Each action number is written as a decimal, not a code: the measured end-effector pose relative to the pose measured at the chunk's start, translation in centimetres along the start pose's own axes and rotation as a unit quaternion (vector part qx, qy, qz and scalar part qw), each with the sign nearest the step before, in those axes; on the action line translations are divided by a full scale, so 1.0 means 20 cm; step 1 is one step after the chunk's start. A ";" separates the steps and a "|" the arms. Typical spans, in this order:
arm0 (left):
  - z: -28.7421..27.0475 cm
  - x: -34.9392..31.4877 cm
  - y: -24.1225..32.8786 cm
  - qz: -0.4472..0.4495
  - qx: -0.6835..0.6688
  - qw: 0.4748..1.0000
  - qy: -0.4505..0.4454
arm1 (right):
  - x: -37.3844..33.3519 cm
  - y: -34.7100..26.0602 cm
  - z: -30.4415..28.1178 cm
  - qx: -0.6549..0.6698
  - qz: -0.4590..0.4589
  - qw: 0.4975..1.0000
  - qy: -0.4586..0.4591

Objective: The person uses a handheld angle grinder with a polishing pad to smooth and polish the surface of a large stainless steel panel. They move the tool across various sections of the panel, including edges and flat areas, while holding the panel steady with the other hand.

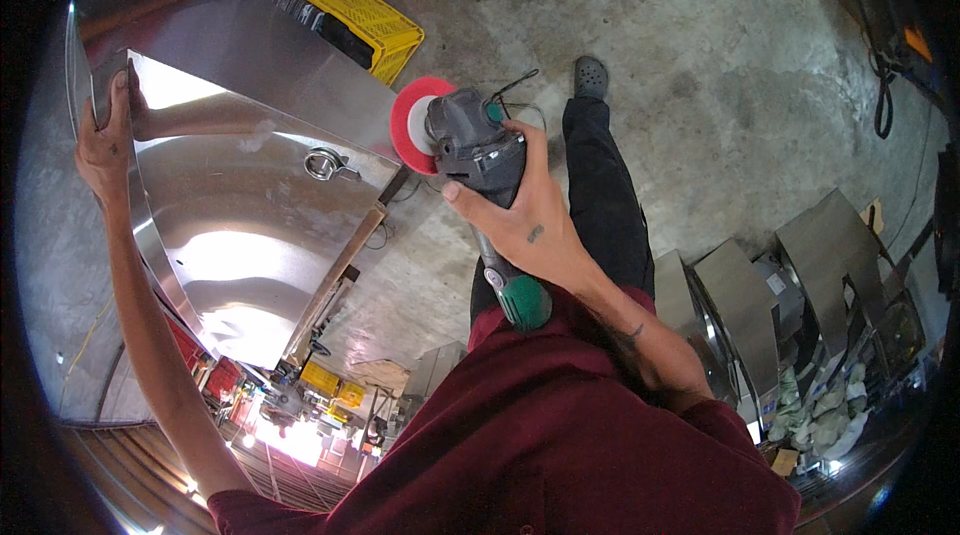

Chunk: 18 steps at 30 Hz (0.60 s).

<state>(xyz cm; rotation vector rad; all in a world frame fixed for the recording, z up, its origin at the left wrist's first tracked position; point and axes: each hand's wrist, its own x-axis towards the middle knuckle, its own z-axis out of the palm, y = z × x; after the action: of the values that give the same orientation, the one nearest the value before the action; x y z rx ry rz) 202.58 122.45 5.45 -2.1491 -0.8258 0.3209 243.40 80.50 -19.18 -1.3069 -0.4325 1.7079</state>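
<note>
My right hand (535, 220) is wrapped round a dark grey angle grinder (480, 160) with a green end, held in front of my body. Its red disc (418, 107) with a pale centre faces left, near the corner of a stainless steel workpiece. My left hand (108, 140) grips the far left edge of that shiny steel panel (240, 185), with the thumb on its mirror-like face, where the hand is reflected. A round metal ring fitting (322, 164) sits on the panel near its right side. I cannot tell whether the disc is spinning.
A yellow plastic crate (345, 10) stands on the concrete floor (720, 55) beyond the panel. Several folded steel pieces (740, 305) lean at the right, beside crumpled pale cloth or plastic (825, 410). A thin dark cord (515, 83) hangs by the grinder. My shod foot (591, 78) is forward.
</note>
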 end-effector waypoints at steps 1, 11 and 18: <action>0.00 0.00 -0.01 0.027 0.043 0.999 0.011 | -0.01 -0.02 0.00 0.003 -0.004 1.000 -0.003; -0.02 0.01 0.05 -0.054 0.021 0.998 -0.023 | 0.03 0.06 0.02 0.004 -0.027 1.000 0.013; -0.02 0.04 0.05 -0.045 -0.033 0.998 0.034 | 0.17 0.26 -0.02 -0.038 -0.012 0.998 0.052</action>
<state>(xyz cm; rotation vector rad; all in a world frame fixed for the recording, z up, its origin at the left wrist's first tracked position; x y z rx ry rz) 203.75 122.26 5.02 -2.1638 -0.9014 0.1759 241.36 80.52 -24.96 -1.4330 -0.4543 1.6080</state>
